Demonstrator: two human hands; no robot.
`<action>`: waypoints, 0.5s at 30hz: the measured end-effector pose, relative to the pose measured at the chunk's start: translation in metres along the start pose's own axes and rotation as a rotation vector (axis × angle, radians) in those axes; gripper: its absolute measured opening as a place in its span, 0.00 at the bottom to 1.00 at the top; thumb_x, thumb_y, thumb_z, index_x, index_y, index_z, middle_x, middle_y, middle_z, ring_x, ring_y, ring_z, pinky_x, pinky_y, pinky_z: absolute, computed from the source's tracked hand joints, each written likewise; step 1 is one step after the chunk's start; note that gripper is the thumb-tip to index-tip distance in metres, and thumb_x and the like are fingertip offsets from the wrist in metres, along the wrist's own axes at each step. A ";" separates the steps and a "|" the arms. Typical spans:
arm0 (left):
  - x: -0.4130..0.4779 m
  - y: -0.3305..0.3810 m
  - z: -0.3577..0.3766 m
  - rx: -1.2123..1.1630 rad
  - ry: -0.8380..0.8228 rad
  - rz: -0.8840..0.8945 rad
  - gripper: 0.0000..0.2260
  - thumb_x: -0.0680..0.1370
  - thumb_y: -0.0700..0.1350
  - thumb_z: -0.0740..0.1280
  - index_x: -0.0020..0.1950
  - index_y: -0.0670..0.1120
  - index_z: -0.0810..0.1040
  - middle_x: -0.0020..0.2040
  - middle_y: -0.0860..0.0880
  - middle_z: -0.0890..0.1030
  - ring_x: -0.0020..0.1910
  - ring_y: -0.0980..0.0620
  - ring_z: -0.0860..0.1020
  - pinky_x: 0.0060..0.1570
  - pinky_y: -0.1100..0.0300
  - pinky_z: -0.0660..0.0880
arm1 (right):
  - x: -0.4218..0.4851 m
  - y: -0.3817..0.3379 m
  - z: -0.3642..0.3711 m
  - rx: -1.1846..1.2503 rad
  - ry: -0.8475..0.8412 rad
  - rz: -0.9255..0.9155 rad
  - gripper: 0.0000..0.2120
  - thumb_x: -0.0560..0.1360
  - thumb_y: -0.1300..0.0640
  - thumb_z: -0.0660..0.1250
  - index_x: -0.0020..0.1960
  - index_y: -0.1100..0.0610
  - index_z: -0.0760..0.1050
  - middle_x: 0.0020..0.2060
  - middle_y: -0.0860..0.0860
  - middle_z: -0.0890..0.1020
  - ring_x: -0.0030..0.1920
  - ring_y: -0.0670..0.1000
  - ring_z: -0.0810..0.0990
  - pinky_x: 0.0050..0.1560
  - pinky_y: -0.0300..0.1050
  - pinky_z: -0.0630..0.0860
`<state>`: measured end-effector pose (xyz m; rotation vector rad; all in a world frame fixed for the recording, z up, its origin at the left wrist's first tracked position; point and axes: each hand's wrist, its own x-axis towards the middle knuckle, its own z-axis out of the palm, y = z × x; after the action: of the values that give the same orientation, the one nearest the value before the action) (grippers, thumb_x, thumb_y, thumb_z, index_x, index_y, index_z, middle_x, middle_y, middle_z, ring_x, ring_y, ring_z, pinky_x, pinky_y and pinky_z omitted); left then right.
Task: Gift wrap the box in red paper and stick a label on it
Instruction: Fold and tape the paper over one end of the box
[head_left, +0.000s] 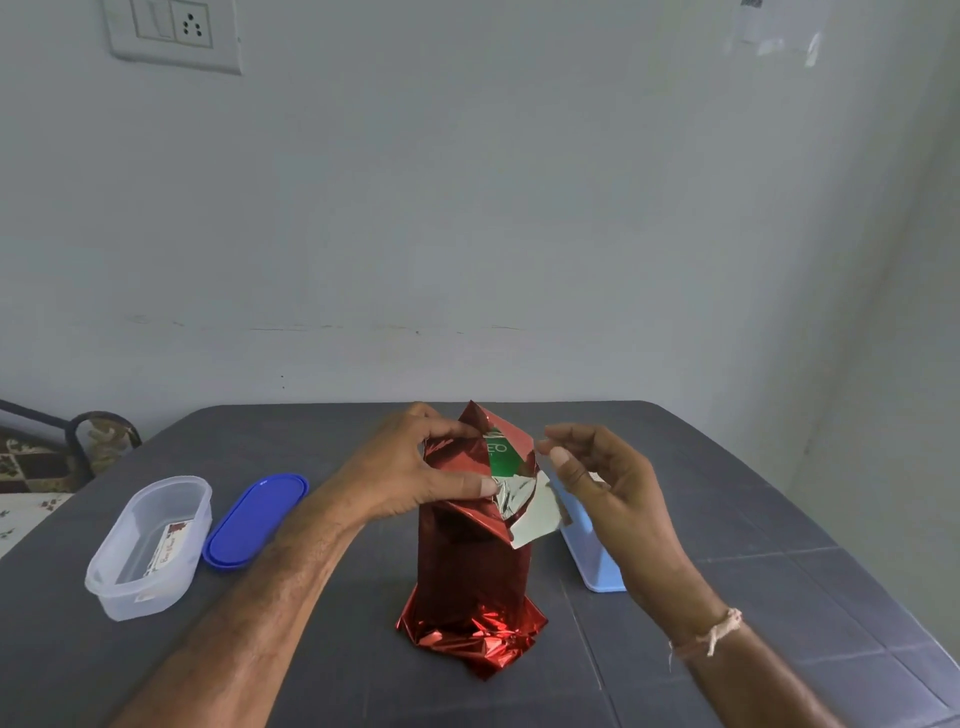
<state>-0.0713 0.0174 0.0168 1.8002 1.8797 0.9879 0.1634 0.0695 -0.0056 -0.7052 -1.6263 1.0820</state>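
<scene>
Crimson sheen at lower centre: red paper (467, 571) sleeves box (503, 457), stood on end on table (311, 649), probably so open top faces up for folding. Bottom end crumpled under. Green box face shows through unclosed top. Left hand (410, 467) grips top flaps, thumb pressing silver-backed fold down, likely to hold it for closing. Right hand (608, 483) just beside flap edge, fingers curled; whether pinching anything, cannot tell. Lower left: label (169, 545) lies in clear tub (104, 582), blue lid (254, 519) off beside it.

Pale grey wall (467, 208), switch and socket plate (174, 34), dark grey table (753, 597), patterned bedding (31, 467)
</scene>
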 end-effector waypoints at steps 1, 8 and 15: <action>0.000 -0.001 0.000 -0.011 -0.003 -0.001 0.35 0.59 0.67 0.77 0.65 0.60 0.79 0.57 0.57 0.73 0.59 0.60 0.72 0.60 0.56 0.75 | 0.002 0.007 -0.006 -0.036 0.030 0.023 0.07 0.79 0.59 0.70 0.56 0.54 0.82 0.48 0.49 0.87 0.48 0.45 0.84 0.45 0.36 0.79; 0.001 0.002 0.002 -0.064 -0.010 0.008 0.33 0.59 0.64 0.78 0.63 0.58 0.80 0.57 0.56 0.73 0.59 0.57 0.72 0.51 0.62 0.70 | 0.016 0.073 -0.066 -0.417 0.264 0.419 0.08 0.79 0.50 0.71 0.53 0.54 0.83 0.49 0.49 0.85 0.51 0.50 0.83 0.48 0.45 0.77; 0.000 0.001 0.001 -0.082 -0.020 -0.003 0.42 0.52 0.74 0.77 0.63 0.58 0.80 0.58 0.57 0.73 0.58 0.58 0.72 0.49 0.64 0.69 | 0.040 0.097 -0.076 -0.348 0.099 0.700 0.16 0.79 0.51 0.71 0.55 0.65 0.78 0.57 0.62 0.81 0.56 0.59 0.82 0.48 0.54 0.85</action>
<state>-0.0697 0.0179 0.0164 1.7533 1.8033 1.0266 0.2170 0.1684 -0.0696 -1.6148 -1.5268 1.2192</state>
